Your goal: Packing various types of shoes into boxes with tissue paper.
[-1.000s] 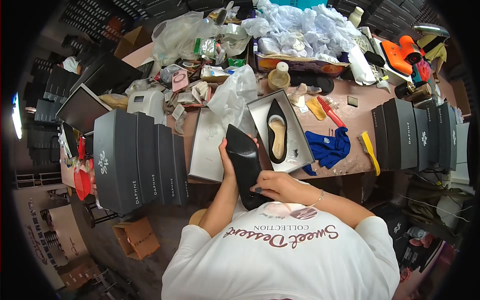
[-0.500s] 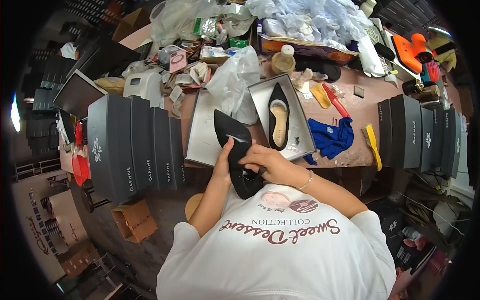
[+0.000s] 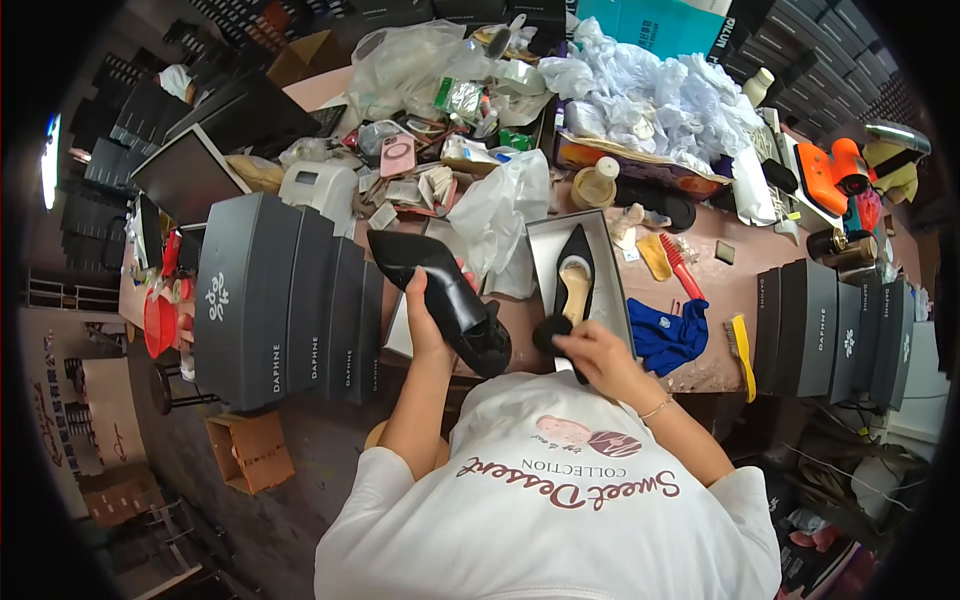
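Note:
My left hand (image 3: 428, 318) grips a black pointed high-heeled shoe (image 3: 440, 290), held tilted above the near table edge with its toe to the upper left. My right hand (image 3: 592, 350) is closed on a small black brush or pad (image 3: 549, 334) just right of the shoe's heel end. Directly behind it, an open grey shoe box (image 3: 610, 290) holds the matching black shoe (image 3: 574, 285) with a tan insole.
Stacks of dark grey shoe boxes stand at left (image 3: 285, 300) and right (image 3: 830, 325). A blue cloth (image 3: 668, 335), red brush (image 3: 684, 268), yellow brush (image 3: 740, 345), clear plastic bags (image 3: 495, 215) and crumpled white paper (image 3: 650, 100) crowd the table. A cardboard box (image 3: 250, 450) sits on the floor.
My left hand has turned the black shoe and swung its toe up to the left. My right hand has come off the shoe and moved right, toward the open box.

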`<state>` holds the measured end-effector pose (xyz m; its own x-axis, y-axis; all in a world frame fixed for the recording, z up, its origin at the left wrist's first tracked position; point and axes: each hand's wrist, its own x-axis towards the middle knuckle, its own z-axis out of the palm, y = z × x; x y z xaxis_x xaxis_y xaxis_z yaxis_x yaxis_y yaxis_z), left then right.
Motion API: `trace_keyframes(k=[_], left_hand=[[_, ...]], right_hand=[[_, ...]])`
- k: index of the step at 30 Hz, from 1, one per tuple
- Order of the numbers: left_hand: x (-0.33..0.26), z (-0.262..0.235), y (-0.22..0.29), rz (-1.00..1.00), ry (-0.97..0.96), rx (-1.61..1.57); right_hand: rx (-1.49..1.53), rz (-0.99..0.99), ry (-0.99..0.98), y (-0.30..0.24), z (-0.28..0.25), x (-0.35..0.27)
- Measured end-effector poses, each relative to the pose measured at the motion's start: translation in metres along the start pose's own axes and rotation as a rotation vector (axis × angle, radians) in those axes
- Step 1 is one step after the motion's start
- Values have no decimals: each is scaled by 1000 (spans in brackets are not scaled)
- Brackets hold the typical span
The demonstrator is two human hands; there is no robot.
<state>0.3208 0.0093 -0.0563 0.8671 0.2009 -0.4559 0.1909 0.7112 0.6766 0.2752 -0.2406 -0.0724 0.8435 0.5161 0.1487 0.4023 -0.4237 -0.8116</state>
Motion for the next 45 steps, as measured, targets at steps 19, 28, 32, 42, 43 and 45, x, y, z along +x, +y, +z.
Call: trace_keyframes(k=[19,28,32,42,43,45], left_hand=[[14,45,-118,481,-795,1741],[46,72,-185,-40,-781,2365],[22,70,-139,110,-692,1936],[-17,62,-84,-383,-579,-321],[-16,62,-84,-362,-574,-258],[-13,68,-86,-335,-590,-127]], right_hand=[[195,586,692,115,-68,-67],[-247,436,792,199,-132,-47],[-379,323,794,260,-150,-4],[-228,252,564,243,-149,30],[-99,232,600,197,-144,30],[74,174,538,130,-126,21]])
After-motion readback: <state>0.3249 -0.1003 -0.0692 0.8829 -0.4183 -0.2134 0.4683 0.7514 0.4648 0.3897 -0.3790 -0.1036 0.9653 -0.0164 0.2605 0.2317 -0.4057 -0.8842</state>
